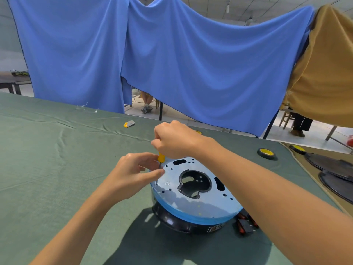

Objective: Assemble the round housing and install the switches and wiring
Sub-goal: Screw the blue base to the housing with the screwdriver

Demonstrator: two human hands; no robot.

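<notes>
The round housing (193, 205) sits on the green table, a black base under a blue-rimmed metal plate with a large centre opening. My right hand (174, 139) grips the yellow handle of a screwdriver (161, 157) held upright over the plate's left edge. My left hand (136, 174) pinches the screwdriver's thin shaft just above the plate, where the tip meets a hole. Black and red switches (246, 225) lie on the cloth at the housing's right side.
A roll of black tape with a yellow core (265, 153) lies at the right. Black round covers (336, 173) sit on a brown cloth at the far right. A small yellow and grey piece (129, 123) lies further back. Blue and tan sheets hang behind the table.
</notes>
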